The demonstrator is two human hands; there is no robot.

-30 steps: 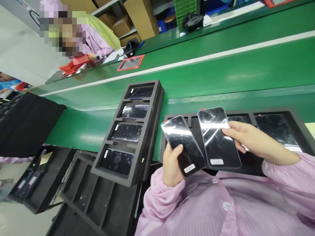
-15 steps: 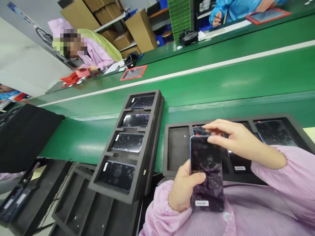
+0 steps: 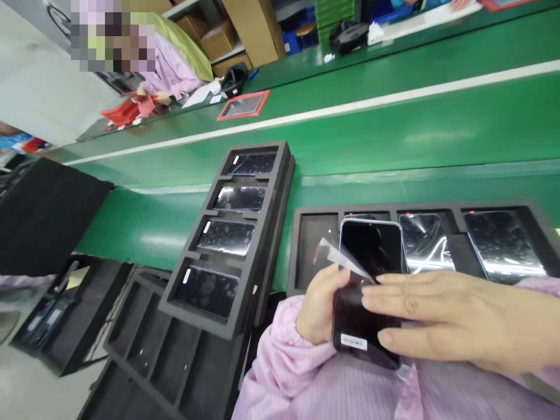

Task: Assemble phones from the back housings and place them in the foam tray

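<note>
My left hand [image 3: 321, 303] grips a dark smartphone [image 3: 367, 239] by its left edge, screen up, over my lap. A clear protective film [image 3: 341, 256] with a red tab is lifted off the upper part of the screen and folded to the left, near my left thumb. A white label [image 3: 353, 342] shows at the bottom of the screen. My right hand [image 3: 446, 315] lies flat across the phone's lower half, fingers stretched out, nothing gripped. Behind the phone is a black foam tray [image 3: 317, 251] holding several phones with red tabs.
On the left stands a stack of foam trays [image 3: 258, 280] with several labelled phones in the top one. More black trays [image 3: 161, 361] lie lower left. A green bench [image 3: 371, 169] runs across. Opposite, a person in pink [image 3: 170, 52] handles red pieces; a red-framed sheet [image 3: 242, 105] lies nearby.
The film at the screen's top is now peeled back to the left. My right hand has gone from the phone's top edge down to lie flat on its screen. The view has tilted down slightly.
</note>
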